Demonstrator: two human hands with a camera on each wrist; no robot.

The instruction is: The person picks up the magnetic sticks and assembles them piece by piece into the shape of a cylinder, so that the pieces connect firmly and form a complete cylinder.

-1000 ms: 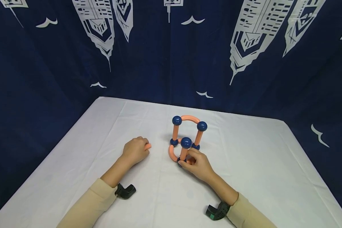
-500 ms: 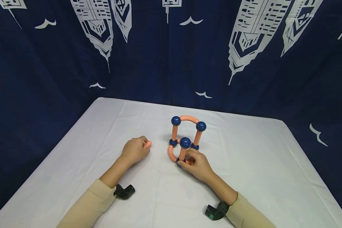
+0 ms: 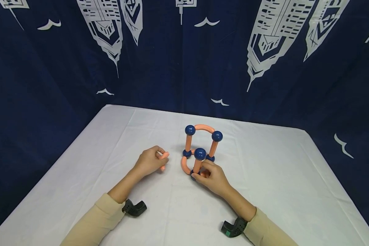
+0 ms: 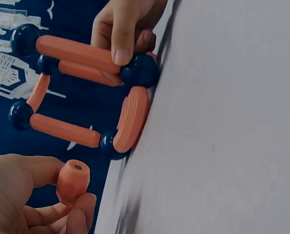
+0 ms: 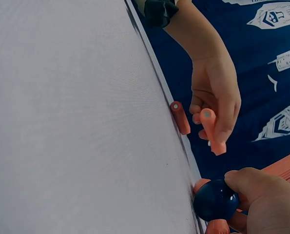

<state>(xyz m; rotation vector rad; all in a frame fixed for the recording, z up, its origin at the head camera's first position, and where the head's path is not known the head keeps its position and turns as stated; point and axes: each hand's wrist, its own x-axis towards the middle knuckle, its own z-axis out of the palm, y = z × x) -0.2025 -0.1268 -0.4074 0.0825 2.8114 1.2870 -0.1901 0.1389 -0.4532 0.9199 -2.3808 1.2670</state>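
A standing frame of orange magnetic rods (image 3: 188, 142) and dark blue balls (image 3: 200, 153) is on the table. My right hand (image 3: 213, 177) pinches it low at the near corner, with the thumb by the bottom ball (image 5: 216, 200) and the upright rod (image 4: 76, 52). To the left of the frame, my left hand (image 3: 149, 160) holds a short orange magnetic rod (image 4: 73, 183) between thumb and fingers, apart from the frame. A second orange rod (image 5: 181, 118) shows below that hand in the right wrist view, seemingly on the tabletop. The right hand's other fingers are partly hidden.
White cloth covers the table (image 3: 273, 171). Behind it hangs a dark blue curtain (image 3: 172, 68) with white building prints. Each wrist carries a black camera mount, one by the left sleeve (image 3: 134, 207) and one by the right sleeve (image 3: 234, 228).
My left hand has moved slightly right, toward the frame, and more of its orange rod shows. Another orange end has come into sight below its fingers. My right hand stays in place.
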